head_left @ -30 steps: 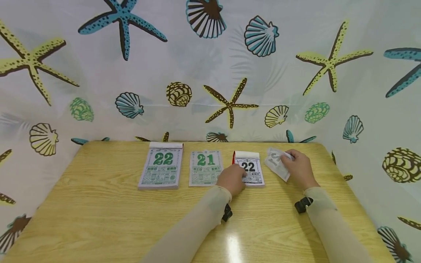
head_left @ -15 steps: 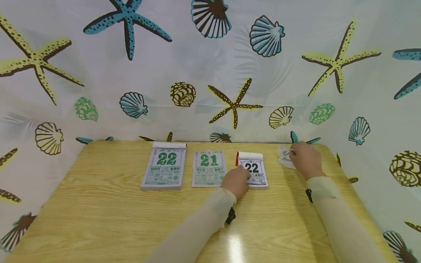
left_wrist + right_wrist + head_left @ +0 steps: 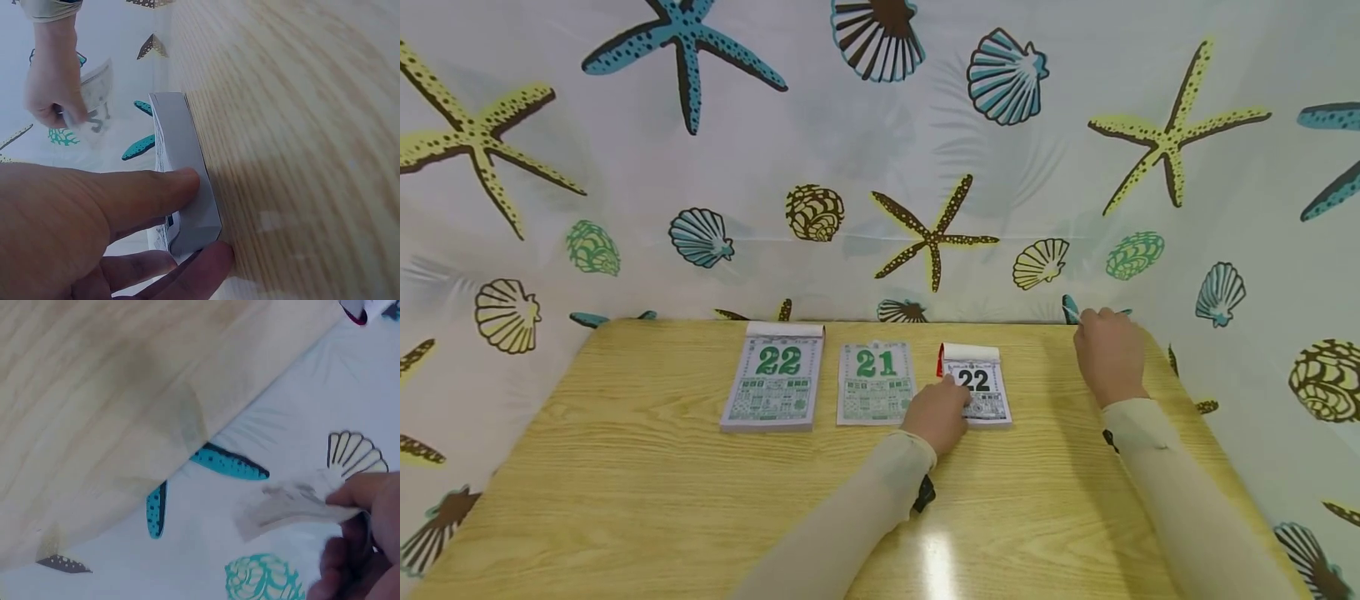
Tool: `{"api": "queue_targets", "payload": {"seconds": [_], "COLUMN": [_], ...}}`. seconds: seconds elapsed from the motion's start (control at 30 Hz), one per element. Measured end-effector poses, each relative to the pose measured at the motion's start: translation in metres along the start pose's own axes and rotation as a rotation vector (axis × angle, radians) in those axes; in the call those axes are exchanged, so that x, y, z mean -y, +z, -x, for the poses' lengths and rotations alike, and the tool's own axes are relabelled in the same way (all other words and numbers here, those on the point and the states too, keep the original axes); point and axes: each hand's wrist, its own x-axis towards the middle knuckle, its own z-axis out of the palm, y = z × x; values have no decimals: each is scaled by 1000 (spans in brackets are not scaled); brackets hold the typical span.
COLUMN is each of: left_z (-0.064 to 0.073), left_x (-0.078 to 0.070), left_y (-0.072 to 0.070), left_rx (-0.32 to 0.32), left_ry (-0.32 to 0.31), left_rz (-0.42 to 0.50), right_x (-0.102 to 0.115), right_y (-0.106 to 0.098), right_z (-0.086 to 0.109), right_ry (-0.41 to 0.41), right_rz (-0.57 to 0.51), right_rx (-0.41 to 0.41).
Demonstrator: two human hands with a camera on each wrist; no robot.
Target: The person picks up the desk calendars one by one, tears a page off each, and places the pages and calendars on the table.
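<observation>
My left hand [image 3: 937,417] grips the near left corner of a small tear-off calendar [image 3: 988,408], which shows a black 22 and has a white top strip with red at its side. In the left wrist view the thumb lies on the calendar's thick page edge [image 3: 181,137], with fingertips at its corner. Raised over the table's far right side, my right hand [image 3: 1111,354] pinches a thin loose calendar sheet [image 3: 284,509] between thumb and fingers. Only a sliver of that sheet shows in the head view; its faint print appears in the left wrist view.
Left of the small calendar lies a loose sheet [image 3: 874,387] with a green 21. Farther left is a thicker calendar [image 3: 771,387] with a green 22. The wooden table [image 3: 647,492] ends at a hanging cloth [image 3: 752,158] printed with shells and starfish.
My right hand has lifted the loose sheet up and to the right, from flat beside the small calendar to near the table's back edge. The left hand keeps its hold.
</observation>
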Motion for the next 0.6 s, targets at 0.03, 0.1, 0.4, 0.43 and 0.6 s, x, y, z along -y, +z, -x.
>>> {"api": "queue_targets", "payload": {"seconds": [0.03, 0.1, 0.4, 0.43, 0.6], "left_z": [0, -1, -1, -1, -1], "left_x": [0, 1, 0, 0, -1], "left_y": [0, 0, -4, -4, -3], "left_rx": [-1, -4, 1, 3, 17], "left_ry": [0, 5, 7, 6, 9], "left_rz": [1, -5, 18, 19, 18], "right_x": [0, 3, 29, 31, 33], "right_y": [2, 7, 19, 20, 20], "right_z": [0, 2, 18, 20, 34], "right_ry": [-5, -24, 22, 24, 68], "right_rz": [21, 57, -21, -31, -139], "right_rx": [26, 128, 394, 409, 476]}}
